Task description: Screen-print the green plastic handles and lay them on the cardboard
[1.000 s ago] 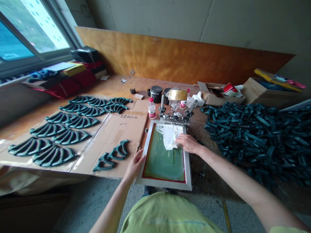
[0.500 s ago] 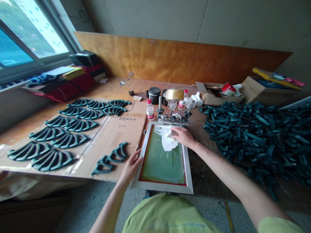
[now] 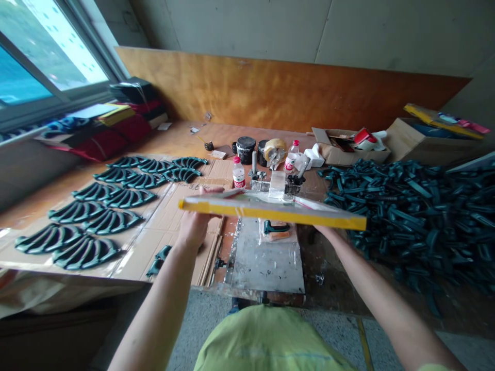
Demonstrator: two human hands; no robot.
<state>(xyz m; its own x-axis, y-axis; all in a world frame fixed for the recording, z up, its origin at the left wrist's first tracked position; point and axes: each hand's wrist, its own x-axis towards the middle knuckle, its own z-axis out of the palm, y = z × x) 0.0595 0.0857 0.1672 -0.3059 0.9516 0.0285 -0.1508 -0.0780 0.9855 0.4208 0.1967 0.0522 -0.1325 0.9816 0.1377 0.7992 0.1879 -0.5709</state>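
Apparently at the frame-up stage, the left hand (image 3: 196, 220) gripped the frame (image 3: 270, 212), right hand's (image 3: 322, 230) hold hidden; reaching the green part (image 3: 276, 228) likely required clearance.

One held frame (image 3: 270, 212), two bottles (image 3: 238, 175), two metal posts (image 3: 254, 162)

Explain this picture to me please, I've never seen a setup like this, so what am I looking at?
There's no robot here, just a person's two bare hands. The view comes from a camera worn on their head, looking forward and down. The left hand grips one end of a flat frame, tilted up with yellow along its near edge. The right hand is mostly hidden behind the other end. Below is a metal plate with a small dark green piece on it. Fan-shaped groups of green parts lie on cardboard to the left; a heap of them lies right.
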